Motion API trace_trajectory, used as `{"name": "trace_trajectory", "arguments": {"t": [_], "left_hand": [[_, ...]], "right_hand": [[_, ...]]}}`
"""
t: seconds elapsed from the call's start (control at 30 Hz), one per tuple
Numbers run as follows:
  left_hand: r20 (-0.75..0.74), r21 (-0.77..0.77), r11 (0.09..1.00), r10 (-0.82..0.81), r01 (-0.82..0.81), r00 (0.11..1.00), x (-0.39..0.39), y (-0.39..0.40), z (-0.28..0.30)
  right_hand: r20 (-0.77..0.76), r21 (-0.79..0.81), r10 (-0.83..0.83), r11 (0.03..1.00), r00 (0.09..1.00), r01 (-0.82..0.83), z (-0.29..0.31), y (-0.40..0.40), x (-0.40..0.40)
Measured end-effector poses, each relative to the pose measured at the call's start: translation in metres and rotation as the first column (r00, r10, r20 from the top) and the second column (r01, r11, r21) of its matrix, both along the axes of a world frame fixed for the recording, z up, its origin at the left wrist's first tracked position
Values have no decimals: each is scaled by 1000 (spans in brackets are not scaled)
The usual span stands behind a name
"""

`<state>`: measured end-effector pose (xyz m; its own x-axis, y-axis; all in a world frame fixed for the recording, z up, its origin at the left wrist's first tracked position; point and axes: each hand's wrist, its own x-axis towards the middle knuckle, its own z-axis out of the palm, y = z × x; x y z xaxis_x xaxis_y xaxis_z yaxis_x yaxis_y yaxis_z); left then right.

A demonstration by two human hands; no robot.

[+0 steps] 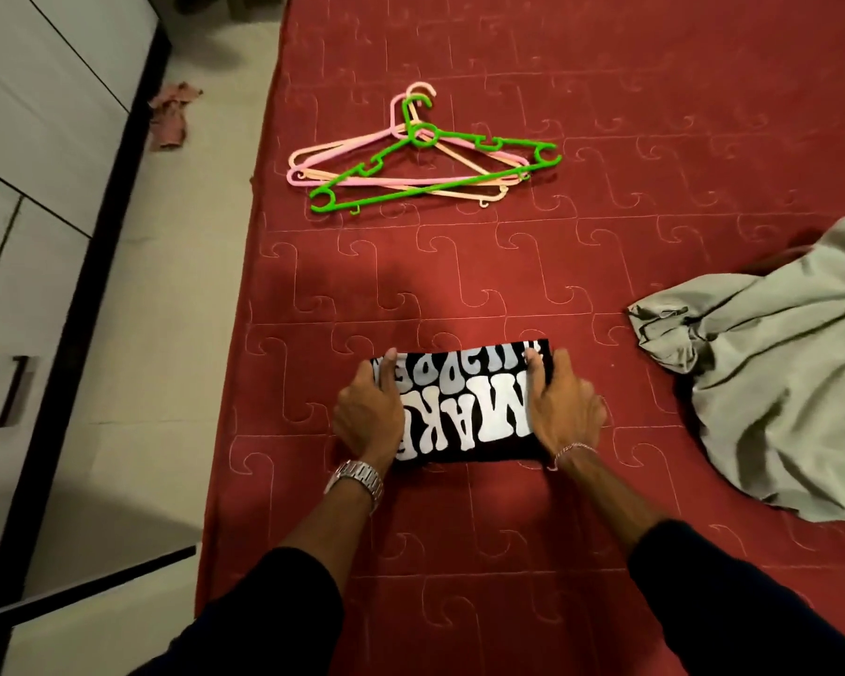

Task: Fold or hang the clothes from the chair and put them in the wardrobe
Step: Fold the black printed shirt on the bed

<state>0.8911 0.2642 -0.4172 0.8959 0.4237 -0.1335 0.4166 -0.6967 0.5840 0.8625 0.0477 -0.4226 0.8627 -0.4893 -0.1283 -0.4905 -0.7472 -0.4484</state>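
Down at the lower centre of the frame we see a black T-shirt with large white lettering (464,407), folded into a compact rectangle on the red quilted bed cover (606,139). Our left hand (369,414) rests on its left end and our right hand (562,407) on its right end, fingers of both fairly straight and pressing along the cloth. Near the top centre lies a heap of plastic hangers, one green over pink and peach ones (425,156). At the right edge sits a crumpled grey-green garment (776,383), well apart from the shirt. White wardrobe doors (25,197) fill the left side
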Motion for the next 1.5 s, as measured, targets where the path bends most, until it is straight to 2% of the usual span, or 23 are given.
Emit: {"name": "trace_trajectory", "arguments": {"t": [0.1, 0.17, 0.23, 0.3, 0.4, 0.53, 0.7, 0.83, 0.93, 1.0, 1.1, 1.17, 1.2, 1.27, 1.3, 1.33, 1.4, 1.43, 1.47, 1.5], "left_hand": [[-74, 112, 994, 26, -18, 997, -5, -4, -2], [-97, 115, 988, 110, -99, 989, -5, -9, 3], [-198, 120, 982, 167, -145, 966, -3, -14, 11], [-352, 66, 982, 188, -177, 917, 1, -16, 11], [-472, -112, 959, 179, -260, 864, 7, -6, 6], [-424, -339, 904, 102, -262, 900, 11, 3, 9], [-314, -438, 864, 113, -249, 943, 0, 7, 13], [-232, -539, 821, 72, -190, 970, -9, 12, 23], [-210, -684, 717, -11, -138, 978, -10, 19, 36], [-194, -786, 609, -76, -109, 978, -10, 17, 58], [-177, -872, 488, -246, -36, 953, -8, 12, 89], [-171, -877, 481, -304, -3, 937, -6, 12, 107], [-167, -870, 493, -276, -10, 947, -4, 11, 114], [-90, -846, 533, -109, -18, 990, -1, 10, 124], [-37, -827, 561, 27, -45, 999, 1, 11, 125], [15, -803, 589, 169, -88, 986, 1, 14, 121], [63, -640, 736, 337, -221, 940, 0, 25, 103], [17, -561, 776, 358, -287, 934, -3, 32, 93], [-97, -572, 751, 338, -330, 936, -8, 37, 83], [-256, -677, 639, 261, -366, 931, -14, 41, 74]], "right_hand": [[-18, -93, -21, 995, 1000, 19, -4, 5, 0], [36, -118, -31, 992, 999, 36, 0, 9, 1], [117, -223, 41, 975, 992, -14, 5, 14, 0], [145, -279, 227, 943, 963, -180, 14, 27, -4], [-20, -255, 484, 843, 875, -473, 18, 55, -14], [-184, -214, 522, 806, 833, -552, -1, 63, -22], [-208, -184, 531, 804, 822, -566, 2, 64, -22], [-46, -42, 490, 870, 871, -492, 30, 73, -29], [53, 203, 410, 888, 911, -412, 57, 91, -32], [27, 396, 365, 851, 931, -345, 71, 104, -29], [20, 461, 271, 852, 963, -249, 89, 110, -18], [86, 490, 208, 843, 974, -223, 104, 103, -12], [120, 518, 188, 826, 975, -224, 112, 97, -9], [151, 639, 127, 744, 980, -195, 127, 84, -4], [147, 726, 78, 669, 986, -161, 135, 77, -3], [132, 815, 21, 566, 991, -121, 143, 71, -3], [66, 951, -79, 306, 995, -39, 155, 57, -4], [29, 985, -105, 172, 994, -10, 160, 48, -6], [-8, 999, -112, 52, 994, 14, 162, 38, -10], [-43, 998, -109, -55, 993, 37, 162, 28, -15]]}}
